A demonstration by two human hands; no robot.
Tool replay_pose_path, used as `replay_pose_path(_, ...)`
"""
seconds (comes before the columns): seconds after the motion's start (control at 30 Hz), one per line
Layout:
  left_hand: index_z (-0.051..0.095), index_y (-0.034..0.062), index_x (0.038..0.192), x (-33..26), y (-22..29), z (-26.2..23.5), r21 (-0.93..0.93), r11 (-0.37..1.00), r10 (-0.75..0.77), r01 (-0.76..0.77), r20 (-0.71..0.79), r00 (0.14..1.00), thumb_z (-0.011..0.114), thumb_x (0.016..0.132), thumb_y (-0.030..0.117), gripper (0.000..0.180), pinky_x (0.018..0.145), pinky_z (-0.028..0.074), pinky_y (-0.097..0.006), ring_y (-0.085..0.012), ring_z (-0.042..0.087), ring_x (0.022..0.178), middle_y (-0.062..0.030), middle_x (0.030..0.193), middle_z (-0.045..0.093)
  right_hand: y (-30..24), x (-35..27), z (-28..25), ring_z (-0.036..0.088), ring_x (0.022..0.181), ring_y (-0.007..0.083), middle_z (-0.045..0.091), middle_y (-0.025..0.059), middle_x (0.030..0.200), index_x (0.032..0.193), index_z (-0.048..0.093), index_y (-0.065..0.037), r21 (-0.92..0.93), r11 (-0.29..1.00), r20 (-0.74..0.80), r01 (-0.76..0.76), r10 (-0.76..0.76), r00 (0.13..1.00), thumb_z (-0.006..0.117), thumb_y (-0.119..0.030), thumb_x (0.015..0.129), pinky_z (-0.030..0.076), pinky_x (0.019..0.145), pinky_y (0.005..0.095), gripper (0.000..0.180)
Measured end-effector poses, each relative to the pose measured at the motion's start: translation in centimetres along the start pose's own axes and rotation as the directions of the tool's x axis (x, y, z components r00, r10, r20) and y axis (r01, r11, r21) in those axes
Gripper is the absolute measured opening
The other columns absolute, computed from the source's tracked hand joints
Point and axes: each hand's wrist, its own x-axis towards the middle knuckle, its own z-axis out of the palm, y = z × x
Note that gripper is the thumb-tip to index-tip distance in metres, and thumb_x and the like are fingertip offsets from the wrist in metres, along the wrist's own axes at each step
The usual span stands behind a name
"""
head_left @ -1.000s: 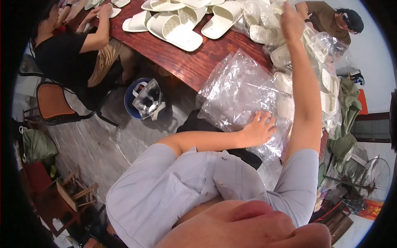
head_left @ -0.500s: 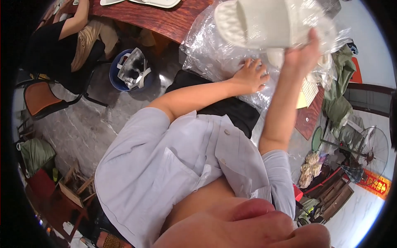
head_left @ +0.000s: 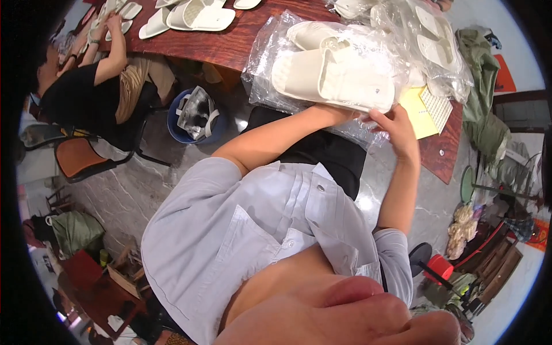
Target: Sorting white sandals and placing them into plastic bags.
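Note:
A cream-white slipper lies tilted over the near edge of the table, its toe strap to the left and its heel to the right. My right hand grips the heel end between thumb and fingers. At the slipper's lower edge is my left hand; its fingers are hidden underneath. A second cream-white slipper shows just behind the first. Crinkled clear plastic bags spread under and around both; I cannot tell whether the front slipper is inside one.
More white slippers lie on the red-brown table; bagged ones are at the back right. Yellow paper and a dotted sheet lie right of my hand. A blue bin and a seated person are left.
My right hand has come down and nearer with the slipper, which was raised over the plastic. My left hand, spread on the plastic before, is now at the slipper's lower edge. The view has shifted.

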Motion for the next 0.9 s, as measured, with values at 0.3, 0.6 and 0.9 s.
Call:
replay_pose_path(0.3,0.065,0.0108,0.119,0.0,0.6,-1.8,-0.211,0.977,0.028,-0.038,-0.046,0.999,0.069,0.086,0.029,0.038,0.097,0.047,-0.041,-0.0269,0.059,0.113,-0.0094,0.120,0.065,-0.6,1.1,-3.6,0.059,0.068,0.0118,0.066,0.0056,0.078,0.098,0.070,0.002,-0.180,0.956,-0.130,0.234,-0.259,0.957,0.063,-0.006,0.089,0.047,0.064,0.0252,0.014)
replay_pose_path(0.6,0.047,0.0083,0.141,0.5,0.6,-2.9,-0.031,0.998,0.055,-0.048,0.340,0.939,0.058,0.090,0.051,0.067,0.112,0.031,-0.043,-0.0359,0.043,0.133,-0.0206,0.142,0.047,-2.6,7.3,-4.8,0.064,0.111,0.0258,0.066,0.0136,0.123,0.106,0.070,0.003,0.086,0.903,0.270,0.420,-0.427,0.863,0.042,0.004,0.080,0.046,0.099,0.0347,0.039)
replay_pose_path(0.9,0.047,0.0041,0.140,-0.5,-1.3,0.1,-0.102,0.978,0.210,-0.183,0.471,0.857,0.065,0.086,0.037,0.065,0.109,0.035,-0.040,-0.0336,0.048,0.128,-0.0186,0.138,0.052,-7.0,11.5,-4.1,0.066,0.093,0.0185,0.069,0.0116,0.114,0.124,0.067,-0.014,-0.653,0.708,0.473,0.270,0.102,0.875,0.061,-0.010,0.088,0.051,0.074,0.0297,0.037)
